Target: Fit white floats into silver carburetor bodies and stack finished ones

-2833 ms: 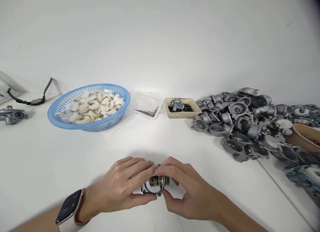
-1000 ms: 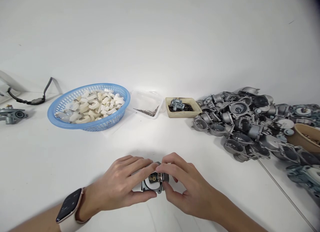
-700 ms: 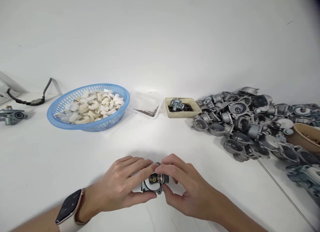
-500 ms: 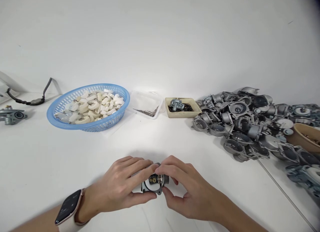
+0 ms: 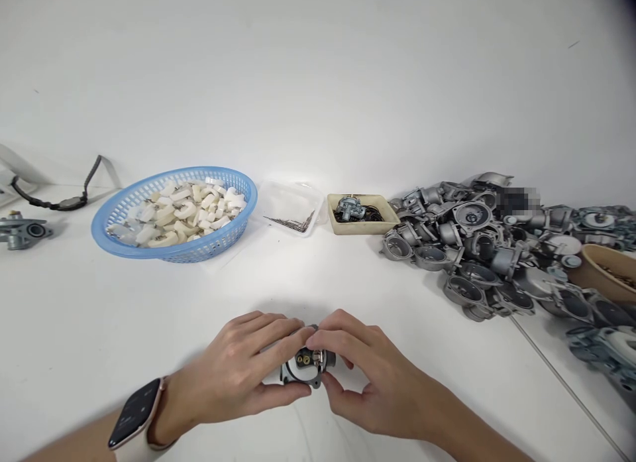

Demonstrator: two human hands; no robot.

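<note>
Low in the middle, a carburetor [image 5: 303, 360] lies between my two hands, its open side facing up. A white float [image 5: 309, 375] sits in it beside two brass jets. My left hand [image 5: 246, 366], with a smartwatch on the wrist, wraps the left side, thumb along the near edge and fingers over the far side. On the right, my right hand [image 5: 370, 376] has its fingertips at the far edge and its thumb at the near edge, by the float's hinge end. Whether a small pin is between those fingertips is hidden.
Behind my hands stand a blue basket [image 5: 104, 240] of white floats, a clear tray [image 5: 318, 200] of thin pins and a cream tray [image 5: 360, 229] with a carburetor and dark rings. Metal bowls [image 5: 464, 289] are heaped at right, beside a tan container [image 5: 591, 273]. Another carburetor [image 5: 22, 231] and a wristwatch [image 5: 69, 202] lie left.
Hardly anything differs. Both hands keep their hold on the carburetor, and the right fingertips have shifted very slightly left. The view has moved a touch.
</note>
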